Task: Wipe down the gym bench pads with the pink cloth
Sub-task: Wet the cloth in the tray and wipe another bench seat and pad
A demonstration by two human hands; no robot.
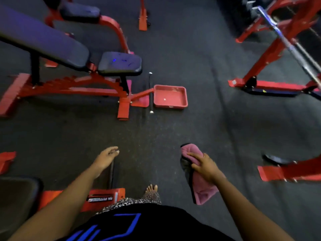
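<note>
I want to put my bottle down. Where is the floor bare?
Bare floor lies between the red tray and the right rack, and between the bench foot and the left hand. It's crowded where foot, tray and black bar meet.

1 pink cloth (203, 188): dark-edged, folded, hanging limp from the right hand (205, 166) that grips it, above the floor.
1 back pad (43, 39): long, dark, tilted, on a red frame.
1 seat pad (119, 63): short, dark, just beside the back pad's lower end, well apart from the pink cloth.

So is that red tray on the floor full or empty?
Nearly empty: the red tray shows its bare bottom, holding only one tiny white speck; I cannot tell what that is.
</note>
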